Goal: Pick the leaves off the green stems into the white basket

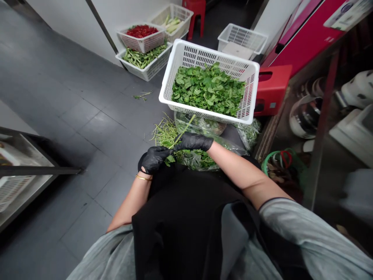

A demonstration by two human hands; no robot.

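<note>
Both my hands wear black gloves and meet in front of my apron. My left hand (154, 158) is closed on the lower, leafy part of a green stalk (186, 129). My right hand (194, 141) pinches the same stalk higher up, and its bare end points up and away. Under and beyond my hands lies a heap of thin stems (164, 131) on the floor. Clear plastic bags of leafy greens (201, 158) rest just below my right hand. Beyond them stands a large white basket (208, 112) holding picked green leaves (208, 87).
White baskets at the back left hold red chillies (142, 31), green pods (142, 57) and pale vegetables (172, 24). A red stool (274, 91) stands right of the large basket. Metal shelving (320, 136) runs along the right. A rack (37, 171) juts in at left.
</note>
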